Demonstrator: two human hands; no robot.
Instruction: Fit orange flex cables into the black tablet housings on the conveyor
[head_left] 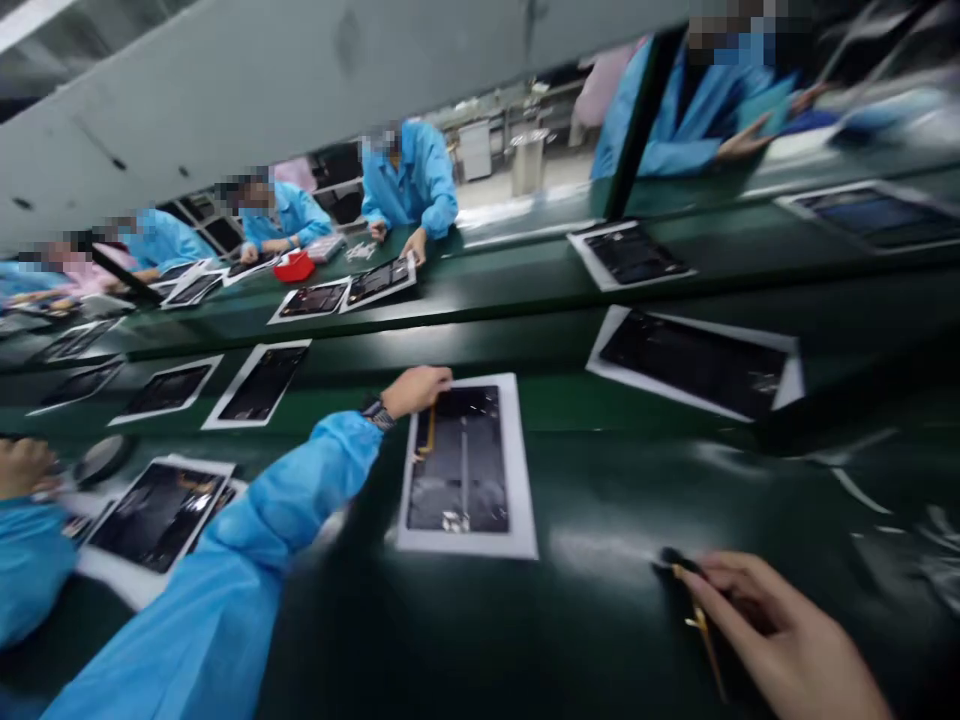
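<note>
Worktop (600, 640), dark green, glossy: spreads below and between my two hands.
White sheet (521, 470), one: flat on the worktop, its top edge by my left fingers.
Black panel (484, 455), one: face up on that sheet, its upper left corner at my left fingertips.
Second panel (694, 360), one, on white: well apart, right of my left fingers and beyond my right.
Left hand (414, 390): fingers drawn together over the panel's corner; whether they grip it, I cannot tell.
Right hand (780, 620): thumb and finger narrowed, holding a loose strip above the worktop.
Wristwatch (377, 411), dark: just behind my left fingers.
Loose strip (705, 640), orange, black-ended: pinched in my right fingers, trailing below them.
Fixed strip (430, 430), orange: along the panel's left side, just below my left fingers.
</note>
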